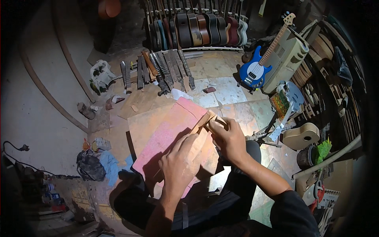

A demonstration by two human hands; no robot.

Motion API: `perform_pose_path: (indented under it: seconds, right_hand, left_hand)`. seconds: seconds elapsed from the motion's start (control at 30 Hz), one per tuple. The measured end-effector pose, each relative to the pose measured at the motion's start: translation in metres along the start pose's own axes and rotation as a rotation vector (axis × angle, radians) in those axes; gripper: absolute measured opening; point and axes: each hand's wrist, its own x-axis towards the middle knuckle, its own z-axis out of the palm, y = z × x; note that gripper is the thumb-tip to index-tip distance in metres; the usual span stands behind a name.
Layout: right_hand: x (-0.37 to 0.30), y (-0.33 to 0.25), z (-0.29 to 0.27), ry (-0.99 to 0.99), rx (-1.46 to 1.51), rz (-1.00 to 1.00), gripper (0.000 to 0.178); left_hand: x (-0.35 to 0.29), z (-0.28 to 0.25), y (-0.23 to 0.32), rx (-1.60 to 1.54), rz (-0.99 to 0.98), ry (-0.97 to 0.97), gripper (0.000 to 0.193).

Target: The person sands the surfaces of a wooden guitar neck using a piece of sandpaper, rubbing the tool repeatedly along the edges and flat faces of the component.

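My left hand (178, 166) lies along a pale wooden piece (198, 146), long and narrow, gripping it with the fingers on its left side. The piece slants up and to the right over my lap. At its far end my right hand (229, 139) is closed, pinching a small tan folded piece (220, 120) against the wood; its material is hard to make out. Beneath both hands is a pink dusty board (167, 132) resting across my legs. My fingers hide part of the wood's far end.
Several guitar necks (166, 73) lie ahead on the floor, before a rack of guitars (197, 29). A blue bass guitar (252, 71) stands at the far right. An unpainted guitar body (301, 135) sits to the right. Blue cloth (108, 164) and a black bag (90, 165) lie left.
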Motion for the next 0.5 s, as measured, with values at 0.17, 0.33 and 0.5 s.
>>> perform_pose_path:
  seconds: [0.17, 0.33, 0.5]
  right_hand:
    - [0.035, 0.012, 0.001, 0.073, -0.023, 0.058, 0.055]
    - [0.007, 0.007, -0.001, -0.008, 0.039, 0.031, 0.052]
    - [0.013, 0.002, 0.005, 0.028, -0.023, 0.011, 0.05]
  left_hand:
    - [-0.004, 0.002, 0.008, 0.009, -0.003, -0.03, 0.048]
    - [-0.003, 0.0, 0.004, 0.006, -0.014, -0.013, 0.047]
    - [-0.002, 0.001, 0.001, 0.031, -0.007, -0.009, 0.047]
